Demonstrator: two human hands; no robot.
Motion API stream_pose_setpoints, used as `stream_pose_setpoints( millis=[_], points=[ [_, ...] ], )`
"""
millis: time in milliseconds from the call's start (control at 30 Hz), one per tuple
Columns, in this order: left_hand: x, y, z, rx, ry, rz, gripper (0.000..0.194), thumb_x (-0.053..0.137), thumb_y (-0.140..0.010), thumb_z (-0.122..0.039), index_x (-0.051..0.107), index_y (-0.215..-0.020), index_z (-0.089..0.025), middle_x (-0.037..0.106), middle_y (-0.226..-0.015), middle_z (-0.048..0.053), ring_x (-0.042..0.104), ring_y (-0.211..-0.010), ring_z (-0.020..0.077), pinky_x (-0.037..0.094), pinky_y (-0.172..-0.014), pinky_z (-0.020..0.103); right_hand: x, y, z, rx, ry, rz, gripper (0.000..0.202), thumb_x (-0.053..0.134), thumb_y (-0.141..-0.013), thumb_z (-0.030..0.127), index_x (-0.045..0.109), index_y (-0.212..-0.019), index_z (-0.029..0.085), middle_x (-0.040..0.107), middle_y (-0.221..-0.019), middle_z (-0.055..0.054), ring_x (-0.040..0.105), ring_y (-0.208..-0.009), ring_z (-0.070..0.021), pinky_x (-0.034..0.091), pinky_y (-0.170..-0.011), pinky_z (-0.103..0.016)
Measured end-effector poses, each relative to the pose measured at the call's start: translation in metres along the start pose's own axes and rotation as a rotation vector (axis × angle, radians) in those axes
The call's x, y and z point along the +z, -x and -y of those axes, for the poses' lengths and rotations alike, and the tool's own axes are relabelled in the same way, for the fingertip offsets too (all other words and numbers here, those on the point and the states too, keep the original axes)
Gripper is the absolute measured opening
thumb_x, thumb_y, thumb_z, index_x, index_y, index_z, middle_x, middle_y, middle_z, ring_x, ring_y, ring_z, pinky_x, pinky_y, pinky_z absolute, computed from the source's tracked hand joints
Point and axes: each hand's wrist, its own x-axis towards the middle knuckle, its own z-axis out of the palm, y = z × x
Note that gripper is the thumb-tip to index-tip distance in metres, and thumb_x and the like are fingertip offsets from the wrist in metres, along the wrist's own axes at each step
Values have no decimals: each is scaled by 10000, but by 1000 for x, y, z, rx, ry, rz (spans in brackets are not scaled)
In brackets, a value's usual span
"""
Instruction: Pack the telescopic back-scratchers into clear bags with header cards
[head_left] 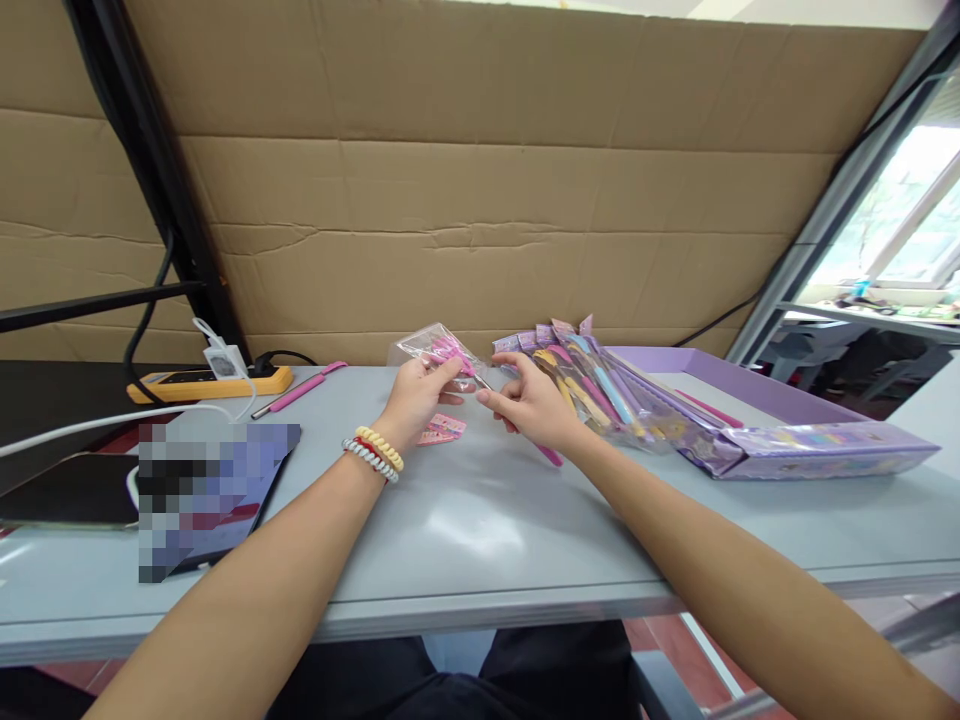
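Observation:
My left hand (420,400), with coiled bands at the wrist, pinches a clear plastic bag (427,340) with something bright pink (448,350) in or against it. My right hand (531,402) is closed on a slim pen (551,456); its dark, thin end points at the bag and its pink end shows below the palm. The hands are close together above the table, and the fingers hide much of the pen. A small pink printed card (442,430) lies under the left hand.
Several wrapped pens (592,380) lean on an open purple box (825,440) at right. Another pink pen (300,388) lies at left, near a yellow power strip (210,384), a tablet (277,465) and a dark phone (67,490). A cardboard panel (487,200) stands behind the table (480,530).

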Motion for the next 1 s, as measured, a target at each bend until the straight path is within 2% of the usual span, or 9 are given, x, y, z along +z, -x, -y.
stream_pose_setpoints(
  millis=[133, 300, 600, 1000],
  points=[
    [-10, -7, -3, 66, 71, -102, 297, 687, -711, -410, 597, -809, -145, 691, -830, 56, 664, -683, 146, 529, -577, 247, -4, -4, -10, 34, -74, 152, 527, 550, -818, 541, 423, -1185, 185, 574, -559, 44, 457, -401, -98, 371, -432, -222],
    [-18, -10, -4, 65, 73, -156, 320, 709, -689, -415, 601, -804, -137, 690, -821, 60, 662, -652, 143, 522, -541, 236, -8, -7, -16, 66, -44, 163, 496, 503, -828, 601, 470, -1081, 175, 525, -510, 56, 416, -413, -85, 335, -442, -208],
    [-8, -3, -2, 34, -91, -64, 312, 708, -712, -393, 564, -816, -137, 705, -888, 90, 684, -688, 172, 519, -554, 250, -4, -4, -14, 25, 4, 87, 550, 490, -831, 612, 421, -1160, 176, 522, -513, 64, 440, -459, -105, 330, -486, -224],
    [-4, 0, 6, -16, -181, 45, 361, 735, -682, -373, 465, -811, -172, 721, -900, 97, 694, -731, 201, 518, -572, 283, -2, -5, -16, -37, -13, 47, 554, 484, -839, 586, 423, -1202, 172, 526, -600, 48, 437, -499, -103, 344, -508, -233]
  ],
)
